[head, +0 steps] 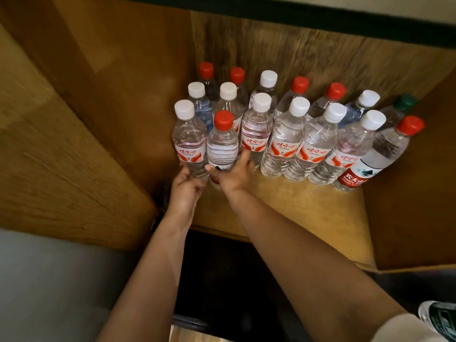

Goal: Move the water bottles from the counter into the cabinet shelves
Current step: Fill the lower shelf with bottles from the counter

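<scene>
Now, shelf: we see a wooden cabinet shelf (pixel 308 206) with its bare front strip running toward 5 o'clock, wooden walls on both sides and a wood-grain back panel (pixel 283 50) at 12 o'clock.
Bottles: we count about sixteen water bottles (pixel 286 141) standing upright in rough rows on the shelf, packed close, spanning from 10 o'clock to 3 o'clock of the frame centre.
Caps: most are white, several are red, and one green cap (pixel 404 102) sits at the far 2 o'clock end.
Left hand: our left hand (pixel 183 186) curls its fingers round the base of the white-capped bottle (pixel 190 141) at the front left corner of the group.
Right hand: our right hand (pixel 233 172) wraps the lower part of the red-capped bottle (pixel 222 144) just beside it, thumb up along the bottle's right side.
Hands together: they lie side by side, nearly touching, each clamped on its own bottle.
Held bottles: both are upright at the 9 o'clock end of the front row; we cannot tell whether their bases rest on the shelf.
Elsewhere: a grey surface (pixel 49 280) lies at 8 o'clock, and a shoe (pixel 439 317) shows at 4 o'clock.
</scene>
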The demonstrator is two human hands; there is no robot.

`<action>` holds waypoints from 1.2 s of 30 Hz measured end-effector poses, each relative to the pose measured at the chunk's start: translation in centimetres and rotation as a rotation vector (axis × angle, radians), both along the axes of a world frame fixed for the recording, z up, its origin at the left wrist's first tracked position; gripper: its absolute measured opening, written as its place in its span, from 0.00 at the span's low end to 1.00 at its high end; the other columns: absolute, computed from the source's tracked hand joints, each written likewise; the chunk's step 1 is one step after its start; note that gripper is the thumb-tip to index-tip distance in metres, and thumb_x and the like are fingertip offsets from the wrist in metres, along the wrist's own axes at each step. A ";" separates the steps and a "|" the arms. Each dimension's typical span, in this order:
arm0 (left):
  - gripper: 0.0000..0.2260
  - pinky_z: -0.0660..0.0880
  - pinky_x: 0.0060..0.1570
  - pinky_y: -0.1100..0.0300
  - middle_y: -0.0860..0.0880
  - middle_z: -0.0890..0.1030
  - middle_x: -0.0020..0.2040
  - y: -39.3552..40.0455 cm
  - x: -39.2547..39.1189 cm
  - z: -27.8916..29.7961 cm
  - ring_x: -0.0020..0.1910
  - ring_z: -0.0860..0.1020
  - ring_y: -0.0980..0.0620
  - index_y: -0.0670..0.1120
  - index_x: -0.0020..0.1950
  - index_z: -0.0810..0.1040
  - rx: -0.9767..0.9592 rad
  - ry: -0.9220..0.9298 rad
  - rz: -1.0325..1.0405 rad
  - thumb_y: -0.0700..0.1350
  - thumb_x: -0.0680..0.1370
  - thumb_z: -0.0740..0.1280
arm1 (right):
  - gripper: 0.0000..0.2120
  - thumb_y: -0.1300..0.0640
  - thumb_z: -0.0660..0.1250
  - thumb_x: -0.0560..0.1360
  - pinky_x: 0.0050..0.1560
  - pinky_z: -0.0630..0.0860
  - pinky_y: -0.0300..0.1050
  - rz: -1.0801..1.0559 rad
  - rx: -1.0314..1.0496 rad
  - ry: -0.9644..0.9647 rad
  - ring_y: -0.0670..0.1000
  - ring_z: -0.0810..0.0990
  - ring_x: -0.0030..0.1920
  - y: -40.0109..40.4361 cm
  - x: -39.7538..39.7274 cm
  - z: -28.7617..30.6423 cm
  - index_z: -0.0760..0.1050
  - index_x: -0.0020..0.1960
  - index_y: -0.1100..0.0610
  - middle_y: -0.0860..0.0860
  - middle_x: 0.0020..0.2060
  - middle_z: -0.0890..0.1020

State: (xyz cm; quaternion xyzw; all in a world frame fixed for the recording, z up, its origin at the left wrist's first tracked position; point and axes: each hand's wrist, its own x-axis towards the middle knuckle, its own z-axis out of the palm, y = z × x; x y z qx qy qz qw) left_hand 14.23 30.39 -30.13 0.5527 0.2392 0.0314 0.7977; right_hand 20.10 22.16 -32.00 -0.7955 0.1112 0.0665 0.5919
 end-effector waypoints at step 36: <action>0.15 0.74 0.44 0.68 0.54 0.80 0.51 -30.5 -12.7 -2.9 0.48 0.79 0.58 0.52 0.63 0.73 0.513 0.191 -1.030 0.39 0.78 0.61 | 0.10 0.68 0.62 0.75 0.36 0.75 0.32 -0.208 0.166 0.318 0.49 0.79 0.40 -43.1 -28.3 -2.2 0.74 0.56 0.61 0.56 0.42 0.80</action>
